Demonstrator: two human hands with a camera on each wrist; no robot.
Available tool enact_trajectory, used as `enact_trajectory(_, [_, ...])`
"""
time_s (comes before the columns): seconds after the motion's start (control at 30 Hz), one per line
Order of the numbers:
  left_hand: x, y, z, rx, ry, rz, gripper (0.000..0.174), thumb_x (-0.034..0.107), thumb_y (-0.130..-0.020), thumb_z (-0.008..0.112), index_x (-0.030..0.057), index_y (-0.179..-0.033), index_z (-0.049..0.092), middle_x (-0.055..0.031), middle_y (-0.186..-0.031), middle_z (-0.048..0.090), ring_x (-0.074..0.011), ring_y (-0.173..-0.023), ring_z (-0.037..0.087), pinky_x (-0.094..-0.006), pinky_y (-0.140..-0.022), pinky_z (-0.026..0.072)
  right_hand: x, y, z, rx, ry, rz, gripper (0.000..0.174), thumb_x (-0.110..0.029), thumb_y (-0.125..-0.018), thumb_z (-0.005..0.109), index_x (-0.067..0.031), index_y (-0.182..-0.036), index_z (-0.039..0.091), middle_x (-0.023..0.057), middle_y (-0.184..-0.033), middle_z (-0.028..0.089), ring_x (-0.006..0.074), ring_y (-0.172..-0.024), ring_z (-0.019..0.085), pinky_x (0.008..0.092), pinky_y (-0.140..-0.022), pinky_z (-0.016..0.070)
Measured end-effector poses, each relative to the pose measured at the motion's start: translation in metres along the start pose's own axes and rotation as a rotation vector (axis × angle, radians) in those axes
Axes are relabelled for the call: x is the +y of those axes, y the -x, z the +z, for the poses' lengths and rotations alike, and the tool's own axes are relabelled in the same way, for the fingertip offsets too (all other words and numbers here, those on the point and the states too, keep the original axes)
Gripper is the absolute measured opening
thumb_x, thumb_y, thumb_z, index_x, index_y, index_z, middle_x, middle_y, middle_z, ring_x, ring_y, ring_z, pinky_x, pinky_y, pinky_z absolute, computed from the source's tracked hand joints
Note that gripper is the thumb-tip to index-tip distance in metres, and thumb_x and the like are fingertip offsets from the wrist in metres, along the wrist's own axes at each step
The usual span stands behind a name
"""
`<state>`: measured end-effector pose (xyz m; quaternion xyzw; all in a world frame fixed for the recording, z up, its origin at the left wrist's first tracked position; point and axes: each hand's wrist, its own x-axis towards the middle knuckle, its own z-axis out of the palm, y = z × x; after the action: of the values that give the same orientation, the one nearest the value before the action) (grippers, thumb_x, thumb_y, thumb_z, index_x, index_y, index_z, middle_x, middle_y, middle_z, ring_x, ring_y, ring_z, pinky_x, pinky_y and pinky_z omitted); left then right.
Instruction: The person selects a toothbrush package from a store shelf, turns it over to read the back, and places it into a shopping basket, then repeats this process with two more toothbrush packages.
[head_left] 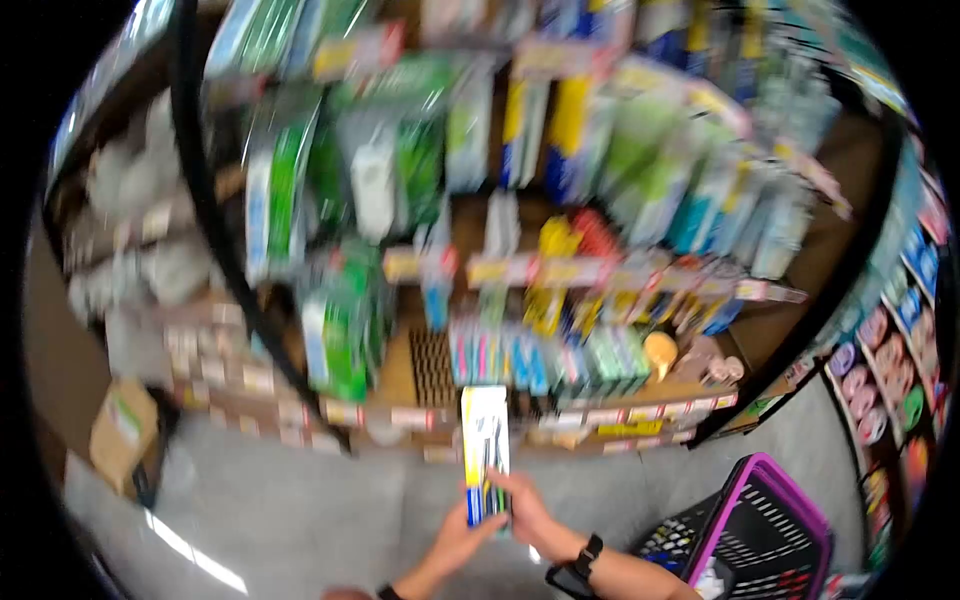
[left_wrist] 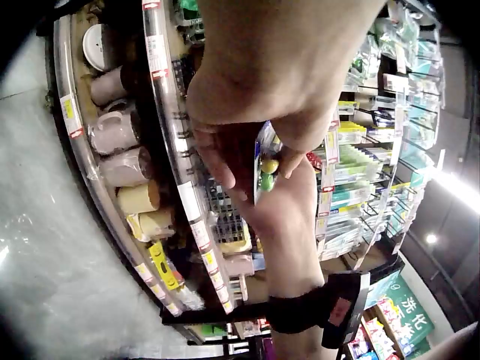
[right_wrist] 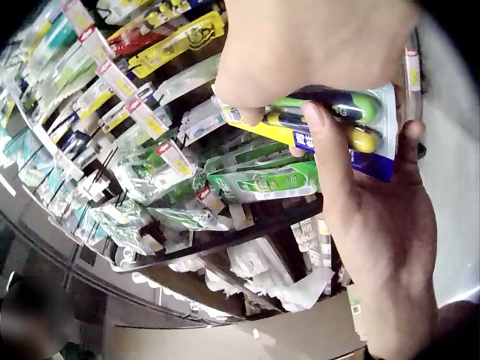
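Nearby: basket (purple-rimmed), shelves ahead | left hand, right hand: grip clamped on pack

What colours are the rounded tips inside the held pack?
One green tip and one yellow tip; the right wrist view shows them best.

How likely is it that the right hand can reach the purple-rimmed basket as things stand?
Probably yes: the basket appears near the right forearm and its open top looks unblocked. However, the right hand grips the package, so it probably must let go first.
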<state>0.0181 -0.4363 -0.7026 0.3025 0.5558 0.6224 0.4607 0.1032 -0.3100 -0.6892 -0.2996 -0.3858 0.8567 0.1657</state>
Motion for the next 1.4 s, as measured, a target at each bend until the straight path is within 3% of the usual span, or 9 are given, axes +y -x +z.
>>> enact_trajectory(0.07, [-0.004, -0.003, -0.003, 0.007, -0.078, -0.026, 0.039, 0.021, -0.09, 0.076, 0.0028, -0.122, 0.062, -0.0025, -0.104, 0.069, -0.0108, -0.091, 0.063, -0.0284, -0.081, 0.0519, -0.012, -0.002, 0.012, -0.013, -0.071, -0.03, 0.04, -0.03, -0.096, 0.065, 0.0046, -0.116, 0.063, 0.0138, -0.102, 0.072, 0.0181, -0.085, 0.07, 0.0304, -0.074, 0.0565])
enact_trajectory(0.23, [-0.033, 0.003, -0.007, 0.056, -0.05, -0.015, 0.032, 0.02, -0.092, 0.074, 0.0007, -0.115, 0.063, -0.0019, -0.097, 0.068, -0.0088, -0.084, 0.063, -0.0265, -0.071, 0.0528, 0.024, -0.014, -0.005, -0.064, -0.079, 0.063, 0.045, -0.034, -0.097, 0.064, 0.0045, -0.12, 0.062, 0.0168, -0.109, 0.071, 0.0194, -0.09, 0.071, 0.0326, -0.081, 0.057])
enact_trajectory(0.4, [-0.026, 0.004, -0.004, 0.051, -0.027, -0.018, 0.026, 0.019, -0.092, 0.074, 0.0021, -0.11, 0.064, -0.0008, -0.092, 0.067, -0.0085, -0.079, 0.063, -0.0259, -0.066, 0.0521, 0.01, 0.002, 0.005, -0.05, -0.069, 0.029, 0.042, -0.031, -0.098, 0.063, 0.0051, -0.12, 0.062, 0.0163, -0.104, 0.072, 0.0184, -0.082, 0.071, 0.03, -0.072, 0.0576])
enact_trajectory(0.67, [-0.031, 0.004, -0.011, 0.024, 0.004, -0.032, 0.033, 0.019, -0.092, 0.074, 0.0008, -0.117, 0.062, -0.0002, -0.095, 0.067, -0.007, -0.081, 0.062, -0.0256, -0.069, 0.052, 0.015, -0.004, 0.006, -0.037, -0.07, 0.009, 0.043, -0.032, -0.098, 0.062, 0.0052, -0.121, 0.061, 0.0162, -0.103, 0.072, 0.0179, -0.082, 0.071, 0.0297, -0.071, 0.058])
enact_trajectory(0.77, [-0.027, 0.003, -0.005, 0.05, 0.005, -0.015, 0.031, 0.018, -0.092, 0.073, 0.0014, -0.116, 0.062, 0.0002, -0.096, 0.067, -0.0068, -0.082, 0.062, -0.0255, -0.07, 0.0519, 0.009, -0.002, 0.005, -0.067, -0.031, 0.001, 0.04, -0.031, -0.099, 0.061, 0.0024, -0.122, 0.058, 0.0176, -0.106, 0.071, 0.0212, -0.088, 0.071, 0.0343, -0.075, 0.0593])
enact_trajectory(1.0, [-0.017, 0.003, 0.002, 0.079, 0.008, -0.024, 0.029, 0.017, -0.092, 0.073, 0.0019, -0.114, 0.063, 0.0, -0.097, 0.066, -0.0075, -0.083, 0.061, -0.0258, -0.068, 0.0515, 0.013, -0.005, 0.004, -0.033, -0.03, -0.001, 0.042, -0.031, -0.098, 0.063, 0.005, -0.119, 0.061, 0.0176, -0.105, 0.071, 0.0204, -0.09, 0.071, 0.0321, -0.079, 0.0581])
enact_trajectory(1.1, [-0.021, 0.001, -0.003, 0.076, 0.012, -0.025, 0.03, 0.015, -0.092, 0.073, 0.0012, -0.115, 0.062, -0.0005, -0.097, 0.067, -0.0081, -0.085, 0.062, -0.0255, -0.071, 0.0517, 0.012, -0.005, 0.007, -0.031, -0.031, -0.009, 0.042, -0.034, -0.098, 0.063, 0.0044, -0.114, 0.064, 0.0141, -0.1, 0.072, 0.0155, -0.08, 0.07, 0.0288, -0.072, 0.0561])
enact_trajectory(1.4, [-0.02, 0.006, -0.005, 0.016, 0.038, -0.032, 0.026, 0.009, -0.091, 0.073, -0.0005, -0.113, 0.063, -0.0019, -0.099, 0.068, -0.0078, -0.086, 0.063, -0.0254, -0.075, 0.0518, 0.016, 0.001, 0.001, -0.042, 0.048, -0.018, 0.045, -0.032, -0.098, 0.063, 0.0069, -0.121, 0.063, 0.0135, -0.107, 0.072, 0.0152, -0.091, 0.068, 0.0285, -0.08, 0.054])
